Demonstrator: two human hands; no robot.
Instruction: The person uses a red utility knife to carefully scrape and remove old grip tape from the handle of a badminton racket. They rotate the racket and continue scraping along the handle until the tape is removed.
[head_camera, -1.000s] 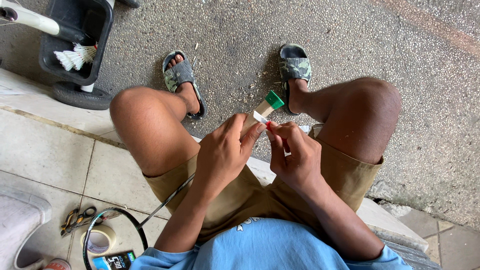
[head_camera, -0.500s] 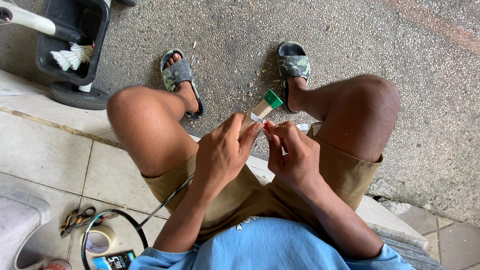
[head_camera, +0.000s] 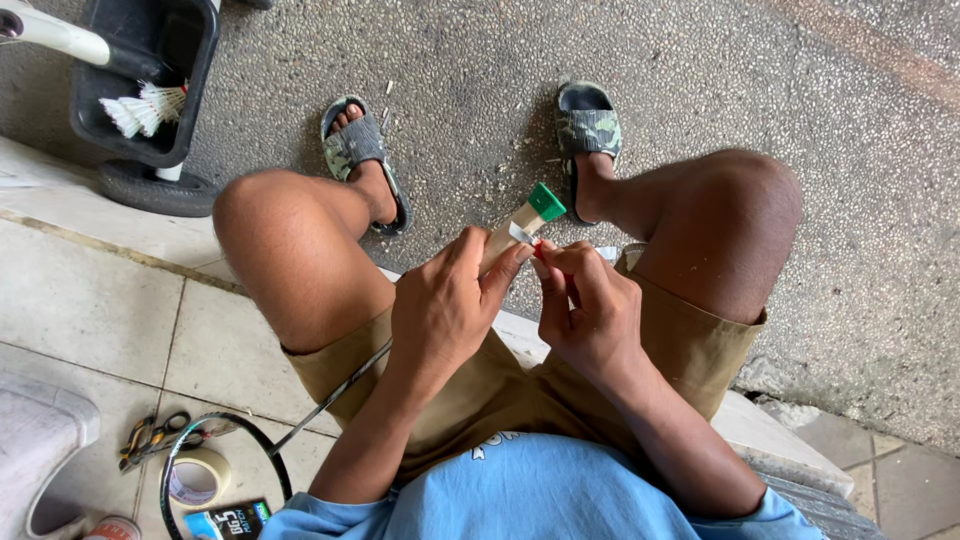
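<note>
Racket handle (head_camera: 520, 222) held above the lap, between the knees; long axis slanting up and away to the right, green butt cap (head_camera: 546, 201) at the far end, thin shaft running back under the left forearm to the strung head on the tiles. Left hand (head_camera: 440, 310) wrapped round the pale bare handle, fingers closed on it; right hand (head_camera: 590, 310) just beside, fingertips pinched on a small white-and-red strip (head_camera: 530, 240) at the handle's side.

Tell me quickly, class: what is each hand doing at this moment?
Left hand: closed around the racket handle with the green end cap.
Right hand: fingertips pinched on a small red-and-white strip at the handle.
</note>
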